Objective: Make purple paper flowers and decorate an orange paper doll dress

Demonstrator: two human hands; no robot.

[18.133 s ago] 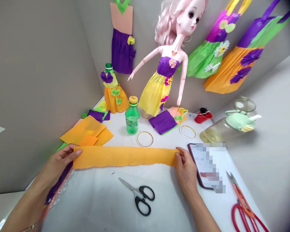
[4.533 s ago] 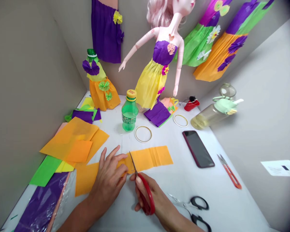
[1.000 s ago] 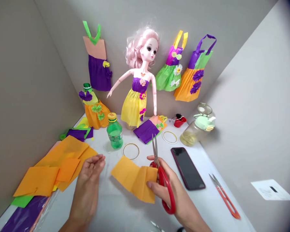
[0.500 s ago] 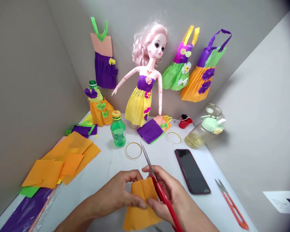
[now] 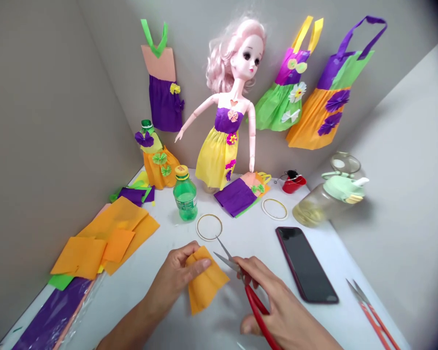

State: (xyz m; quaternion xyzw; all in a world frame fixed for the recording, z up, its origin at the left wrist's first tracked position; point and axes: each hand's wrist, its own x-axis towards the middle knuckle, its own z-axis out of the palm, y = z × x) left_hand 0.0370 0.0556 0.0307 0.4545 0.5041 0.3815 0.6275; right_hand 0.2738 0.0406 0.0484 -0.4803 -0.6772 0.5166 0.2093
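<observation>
My left hand [image 5: 180, 272] pinches a folded piece of orange fabric [image 5: 206, 287] between thumb and fingers, above the white table. My right hand [image 5: 272, 296] is around a pair of red-handled scissors [image 5: 253, 301]. Their blades are parted and point up and to the left, just beside the fabric's right edge, apart from it. Past the blade tips lies a roll of thin tape [image 5: 209, 239], flat on the table. A green bottle [image 5: 186, 201] with a yellow cap stands behind it.
Orange sheets [image 5: 113, 228] are piled at left. A phone [image 5: 306, 265], orange-handled snips [image 5: 372, 311] and a tilted water bottle [image 5: 323, 194] lie along the right. At the back stands a doll [image 5: 226, 121] in a yellow skirt; small fabric dresses [image 5: 164, 102] hang on the wall.
My right hand has let go of the fabric and moved right, and the scissors' blades have opened. My left hand has lifted and turned the fabric alone. The view has shifted slightly.
</observation>
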